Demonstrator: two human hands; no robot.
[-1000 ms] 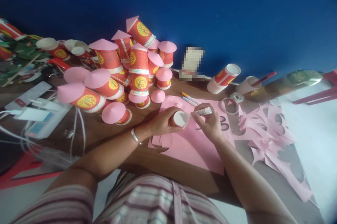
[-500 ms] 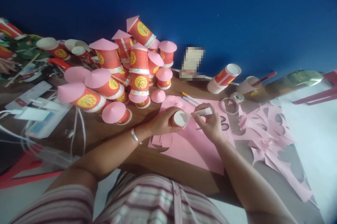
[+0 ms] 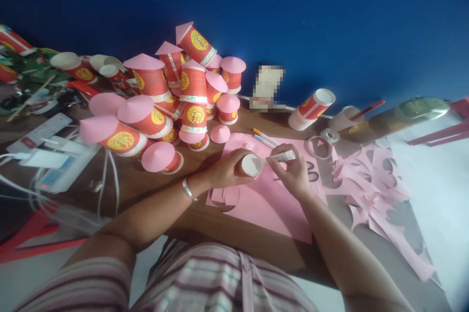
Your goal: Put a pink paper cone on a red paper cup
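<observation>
My left hand (image 3: 229, 167) is closed around a small red paper cup (image 3: 251, 166), whose pale round end faces up toward me. In my right hand (image 3: 293, 172) is a slim white tube that looks like a glue stick (image 3: 285, 156). Its translucent tip meets or nearly meets the cup's rim on the right side; I cannot tell if they touch. Both hands are above a pink paper sheet (image 3: 271, 204) on the brown table. Black-handled scissors (image 3: 312, 172) lie on that sheet, partly hidden behind my right hand.
Red cups with pink paper cones (image 3: 194, 82) are piled at left. Stacked cups (image 3: 313, 106), a tape roll (image 3: 319, 147) and a cup holding a red pen (image 3: 348, 118) stand at right. Pink paper scraps (image 3: 373, 185) cover the right side. A power strip (image 3: 60, 170) with white cables lies left.
My hands, the cup and the white tube look unmoved. Another person's hand at the far left edge has gone out of view.
</observation>
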